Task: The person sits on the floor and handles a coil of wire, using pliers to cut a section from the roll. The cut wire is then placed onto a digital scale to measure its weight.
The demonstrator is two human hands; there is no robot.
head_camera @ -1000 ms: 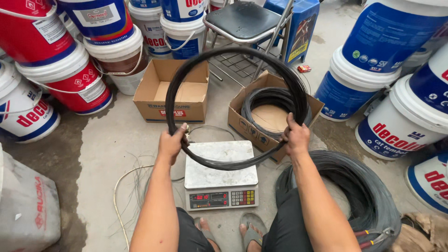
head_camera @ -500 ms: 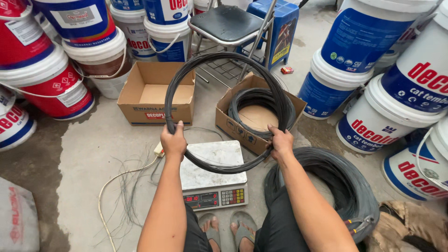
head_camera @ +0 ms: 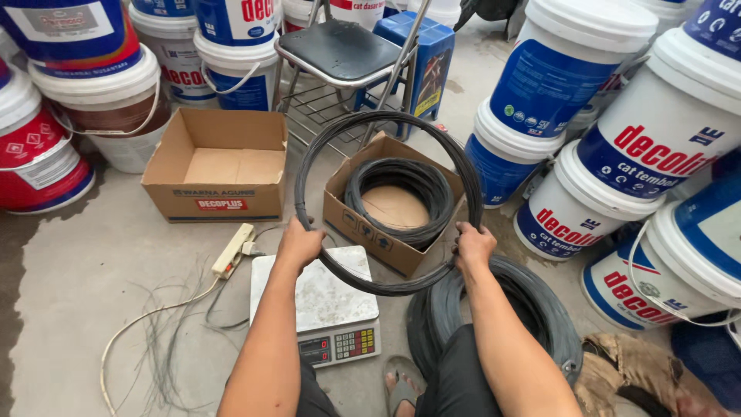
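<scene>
Both my hands hold up a large coil of black wire (head_camera: 386,127), tilted above the floor. My left hand (head_camera: 299,243) grips its left side, my right hand (head_camera: 474,245) its lower right. The coil's bottom hangs just over the platform of a digital scale (head_camera: 324,305). Behind the coil, an open cardboard box (head_camera: 363,220) holds another black wire coil (head_camera: 401,174). A thicker bundle of black wire (head_camera: 532,301) lies on the floor by my right leg.
An empty cardboard box (head_camera: 220,166) sits at the left. Several paint buckets (head_camera: 664,131) ring the area. A folding chair (head_camera: 340,50) and blue stool (head_camera: 428,46) stand behind. A white power strip (head_camera: 233,251) and loose wires (head_camera: 166,332) lie on the concrete floor.
The view has shifted left and nearer. The coil has moved right with my hands, so its bottom edge hangs over the scale's right part and the box.
</scene>
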